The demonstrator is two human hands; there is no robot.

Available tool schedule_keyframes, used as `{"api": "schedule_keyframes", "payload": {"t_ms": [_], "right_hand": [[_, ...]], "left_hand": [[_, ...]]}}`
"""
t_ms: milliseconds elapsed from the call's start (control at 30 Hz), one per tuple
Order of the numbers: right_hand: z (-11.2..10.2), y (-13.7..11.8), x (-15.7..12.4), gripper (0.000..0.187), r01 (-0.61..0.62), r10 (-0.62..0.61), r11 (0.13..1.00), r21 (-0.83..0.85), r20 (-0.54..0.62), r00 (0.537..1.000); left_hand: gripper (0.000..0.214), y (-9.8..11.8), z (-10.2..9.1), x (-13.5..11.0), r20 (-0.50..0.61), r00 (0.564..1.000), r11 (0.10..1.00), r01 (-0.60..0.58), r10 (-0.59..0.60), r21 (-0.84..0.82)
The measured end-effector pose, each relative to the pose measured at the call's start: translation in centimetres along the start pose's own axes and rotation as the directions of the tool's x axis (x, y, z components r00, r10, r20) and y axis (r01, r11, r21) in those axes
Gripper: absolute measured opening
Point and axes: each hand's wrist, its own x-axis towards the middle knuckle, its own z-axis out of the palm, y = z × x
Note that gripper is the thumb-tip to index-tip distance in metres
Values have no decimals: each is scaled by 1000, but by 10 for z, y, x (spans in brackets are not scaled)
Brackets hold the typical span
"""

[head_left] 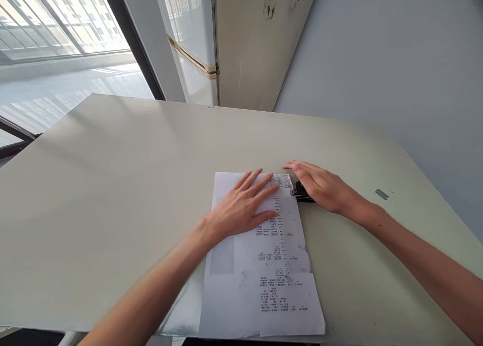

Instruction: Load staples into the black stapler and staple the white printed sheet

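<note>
Sheets of printed paper lie on the table, with dark text and some pencil-like scribbles. My left hand rests flat on their upper part, fingers spread. At the upper right edge of the sheets is a black stapler, its front end meeting the paper. Over the stapler lies my right hand, palm down, with fingers stretched out and the thumb alongside them. It covers most of the stapler's rear. Whether the stapler is pressed down cannot be seen.
The pale table reaches out to both sides. A small grey patch is on its surface at the right. Beyond the far edge stands a fridge with a worn side, between a window and a plain wall.
</note>
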Motion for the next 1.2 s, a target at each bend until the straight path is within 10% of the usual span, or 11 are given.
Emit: {"api": "schedule_keyframes", "payload": {"t_ms": [1200], "right_hand": [[-3,6,4,57,-9,10,996,-85,9,1000]], "left_hand": [[56,4,-5,-4,55,998,1000,4,-5,20]]}}
